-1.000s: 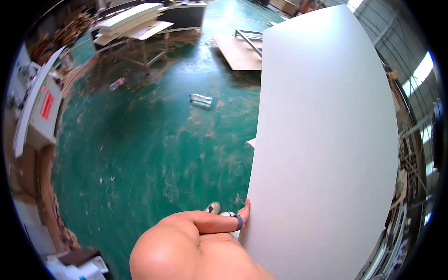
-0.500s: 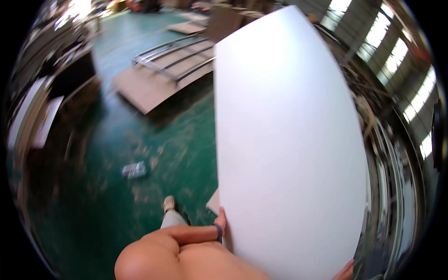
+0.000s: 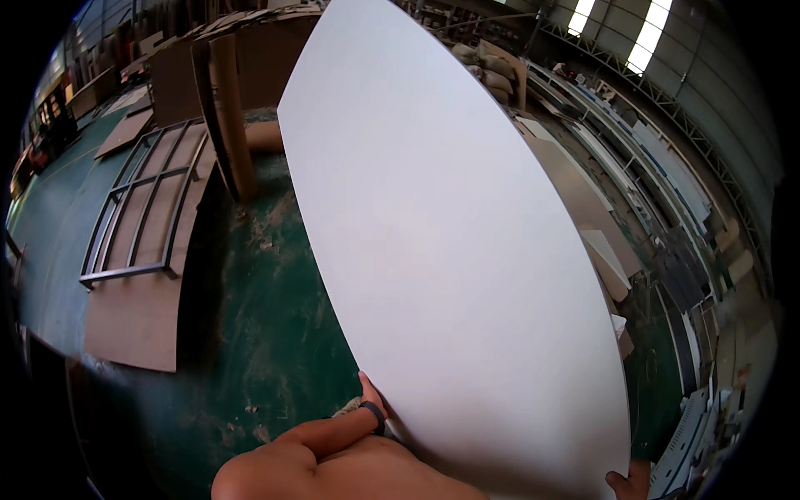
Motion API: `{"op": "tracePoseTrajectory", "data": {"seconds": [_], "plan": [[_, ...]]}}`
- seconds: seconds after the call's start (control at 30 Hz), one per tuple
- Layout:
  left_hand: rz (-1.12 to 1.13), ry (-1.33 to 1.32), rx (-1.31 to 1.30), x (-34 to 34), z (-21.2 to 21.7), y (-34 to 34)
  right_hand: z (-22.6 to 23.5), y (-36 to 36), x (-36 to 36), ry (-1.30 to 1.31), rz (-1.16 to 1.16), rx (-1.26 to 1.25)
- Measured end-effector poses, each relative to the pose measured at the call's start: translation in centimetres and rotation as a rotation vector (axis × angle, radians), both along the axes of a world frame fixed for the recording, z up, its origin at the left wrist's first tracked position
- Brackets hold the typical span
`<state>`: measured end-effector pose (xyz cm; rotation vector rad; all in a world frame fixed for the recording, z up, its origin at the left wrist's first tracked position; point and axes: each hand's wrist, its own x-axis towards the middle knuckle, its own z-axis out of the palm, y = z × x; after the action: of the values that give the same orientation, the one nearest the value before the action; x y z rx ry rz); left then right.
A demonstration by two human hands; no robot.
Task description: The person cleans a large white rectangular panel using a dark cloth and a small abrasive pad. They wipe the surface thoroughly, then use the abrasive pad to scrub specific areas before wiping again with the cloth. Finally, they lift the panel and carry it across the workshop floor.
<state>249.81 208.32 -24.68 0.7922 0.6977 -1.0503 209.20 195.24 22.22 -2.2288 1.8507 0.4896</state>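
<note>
Here, both hands grip the white panel (image 3: 450, 250); left hand (image 3: 372, 398) (wristband on), right hand (image 3: 623, 482) at opposite edges.

A green floor (image 3: 258, 333) runs under everything, scuffed and dusted with pale debris; on its left lies a flat brown board (image 3: 137, 321), with a dark metal frame (image 3: 142, 212) of parallel bars resting across its far end; beyond them upright brown panels (image 3: 225, 108) lean together; to the right, pale boards (image 3: 583, 208) are stacked flat; overhead, skylights (image 3: 646, 37) glow in the roof.
</note>
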Motion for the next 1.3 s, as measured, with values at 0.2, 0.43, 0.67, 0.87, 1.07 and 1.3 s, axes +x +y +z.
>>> {"op": "tracePoseTrajectory", "data": {"seconds": [0.2, 0.43, 0.67, 0.87, 1.07, 1.3], "plan": [[-0.050, 0.102, 0.108, 12.1, -3.6, -4.6, 0.6, 1.3, 10.5, -0.222, 0.346, -0.446], [-0.245, 0.035, 0.272, 28.7, -4.4, -10.4, -9.1, -1.6, 22.0, -0.476, 0.168, -1.073], [-0.270, 0.057, 0.408, 41.9, -1.7, -16.8, -3.4, -9.7, 42.6, -0.137, -0.554, -0.463], [-0.284, -0.008, 0.361, 50.0, -5.1, -24.8, -16.0, -25.9, 44.1, -0.148, -0.274, -0.894], [-0.180, -0.015, 0.153, 58.9, -11.3, -31.7, -22.6, -44.3, 55.0, -0.438, -0.280, -0.743], [-0.250, 0.344, -0.054, 68.0, -7.9, -30.9, -34.3, -56.6, 65.5, -0.365, -0.351, -0.299]]}}
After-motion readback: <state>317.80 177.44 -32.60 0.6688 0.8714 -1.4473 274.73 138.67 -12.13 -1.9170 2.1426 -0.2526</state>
